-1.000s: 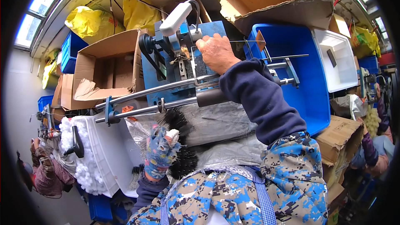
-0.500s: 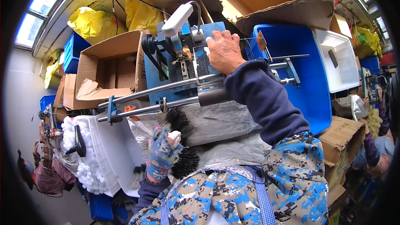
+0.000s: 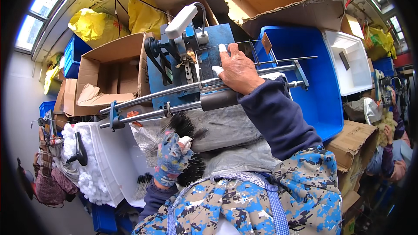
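Observation:
My left hand (image 3: 170, 160), in a blue patterned fabric glove with a white-wrapped fingertip, is closed round a black-bristled brush (image 3: 180, 126). Its dark bristles stick out above and to the right of the glove; its core is hidden. My right hand (image 3: 239, 68) is bare, with white wraps on the thumb and one finger. It lies palm down over the wire frame of a blue bench machine (image 3: 219, 35), thumb and forefinger spread apart. Below it, a dark grey sleeve (image 3: 220, 99) sits on one of two long steel rails (image 3: 148, 118).
An open cardboard box (image 3: 109, 74) stands left of the machine, a deep blue bin (image 3: 313, 87) right. A white tub (image 3: 124, 161) lies beside my left arm, near white fluffy material (image 3: 85, 169). Other people (image 3: 50, 178) work at both sides. Grey sheeting (image 3: 230, 130) covers the space before me.
My right hand has slid toward me along the wire frame, and its curled fingers have straightened. The left hand keeps the brush in almost the same place.

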Motion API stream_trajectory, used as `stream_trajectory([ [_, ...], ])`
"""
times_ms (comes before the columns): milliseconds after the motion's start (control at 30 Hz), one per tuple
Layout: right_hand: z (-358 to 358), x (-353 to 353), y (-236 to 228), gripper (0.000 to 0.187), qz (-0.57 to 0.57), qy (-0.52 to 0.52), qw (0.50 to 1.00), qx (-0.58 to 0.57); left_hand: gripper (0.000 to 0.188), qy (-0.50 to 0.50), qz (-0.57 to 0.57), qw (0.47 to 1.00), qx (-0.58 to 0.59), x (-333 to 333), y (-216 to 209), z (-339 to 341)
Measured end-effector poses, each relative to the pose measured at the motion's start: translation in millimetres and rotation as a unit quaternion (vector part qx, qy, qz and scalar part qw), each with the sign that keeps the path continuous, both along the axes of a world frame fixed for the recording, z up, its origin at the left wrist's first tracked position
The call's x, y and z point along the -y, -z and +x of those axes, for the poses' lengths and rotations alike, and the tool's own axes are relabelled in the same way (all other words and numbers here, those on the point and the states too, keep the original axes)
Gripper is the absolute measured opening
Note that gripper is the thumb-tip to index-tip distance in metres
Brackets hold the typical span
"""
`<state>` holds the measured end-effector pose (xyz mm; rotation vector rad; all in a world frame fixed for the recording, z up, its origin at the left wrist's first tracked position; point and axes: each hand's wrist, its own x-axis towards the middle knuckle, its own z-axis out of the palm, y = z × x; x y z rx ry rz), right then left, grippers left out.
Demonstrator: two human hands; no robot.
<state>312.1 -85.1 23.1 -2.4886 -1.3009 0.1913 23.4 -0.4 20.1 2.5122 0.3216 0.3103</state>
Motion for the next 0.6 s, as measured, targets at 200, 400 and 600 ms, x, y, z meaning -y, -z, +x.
stream_trajectory([
  [200,-27,-34,5,0.058,-0.021,-0.020,0.999,0.026,0.032,0.013,0.044,0.999,0.009,5,-17,6],
  [400,-42,-58,17,0.052,0.051,-0.046,0.997,0.035,0.034,0.001,0.063,0.998,0.002,3,-22,-1],
  [600,-4,-14,4,0.056,-0.042,-0.054,0.998,0.012,0.034,-0.027,0.012,0.999,0.040,-6,-2,-11],
])
